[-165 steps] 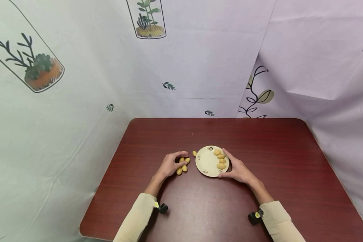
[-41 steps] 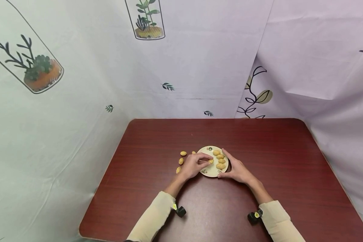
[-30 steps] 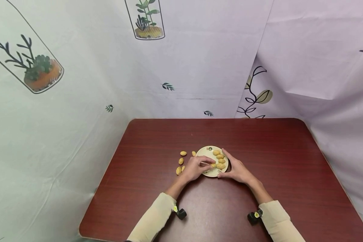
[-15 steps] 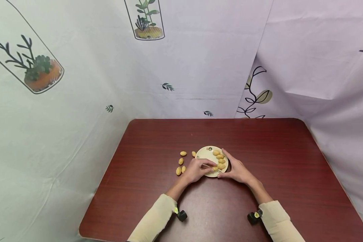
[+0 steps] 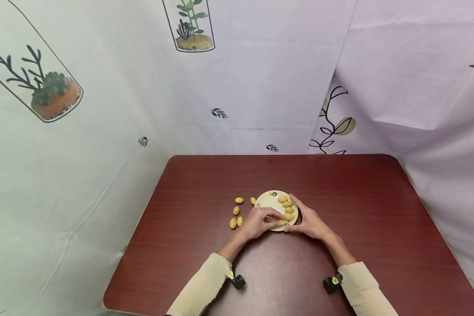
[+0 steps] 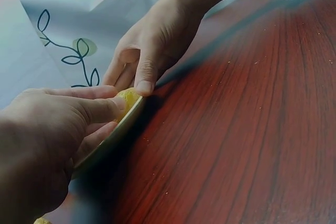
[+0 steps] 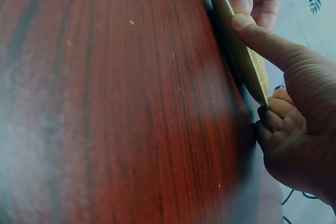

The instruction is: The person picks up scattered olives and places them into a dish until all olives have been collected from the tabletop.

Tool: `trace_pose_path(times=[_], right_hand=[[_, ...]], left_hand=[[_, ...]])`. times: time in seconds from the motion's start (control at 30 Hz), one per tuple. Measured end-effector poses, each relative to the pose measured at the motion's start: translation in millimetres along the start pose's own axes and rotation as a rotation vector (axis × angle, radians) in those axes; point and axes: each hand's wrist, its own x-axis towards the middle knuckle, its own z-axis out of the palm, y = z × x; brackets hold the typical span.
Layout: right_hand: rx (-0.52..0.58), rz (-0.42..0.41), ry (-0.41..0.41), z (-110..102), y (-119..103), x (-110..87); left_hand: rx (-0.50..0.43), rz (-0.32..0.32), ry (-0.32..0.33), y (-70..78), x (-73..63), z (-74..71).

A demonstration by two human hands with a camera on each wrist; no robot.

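My left hand (image 5: 257, 223) is over the near side of a small cream plate (image 5: 265, 201) with a printed rim. Its thumb and fingertips pinch a yellowish, rough-shelled peanut (image 6: 127, 97) low by the plate's near rim, below the others there. Several more peanuts (image 5: 289, 210) lie in a curved row along the plate's right side. From the right, my right hand (image 5: 312, 223) holds the plate, thumb on the near rim and fingers round the far right edge. In the right wrist view its thumb (image 7: 262, 38) lies on the rim, close to the left hand's fingertips.
Left of the plate, several loose peanuts (image 5: 236, 210) lie spread on the dark red wooden table (image 5: 205, 184). One peanut (image 5: 253, 200) is close to the plate's left rim. A patterned cloth (image 5: 241, 87) hangs behind the table.
Earlier, my left hand was among the loose peanuts; it came right, over the plate, with one. In the last second that peanut went down toward the near rim. My right hand stays put.
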Motion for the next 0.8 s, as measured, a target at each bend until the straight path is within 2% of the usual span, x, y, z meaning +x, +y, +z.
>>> trace_pose_path(times=[0.3,0.53,0.8], right_hand=[[0.01,-0.005,0.0,0.1,0.2,0.0],[0.001,-0.007,0.004,0.4,-0.1,0.5],[-0.002,-0.008,0.001,1.3,0.8,0.9]], left_hand=[[-0.027,0.031,-0.008,-1.2,1.5,3.4],[0.075,0.035,-0.001,-0.4,2.3,3.1],[0.096,0.024,0.017,0.8,2.4,3.4]])
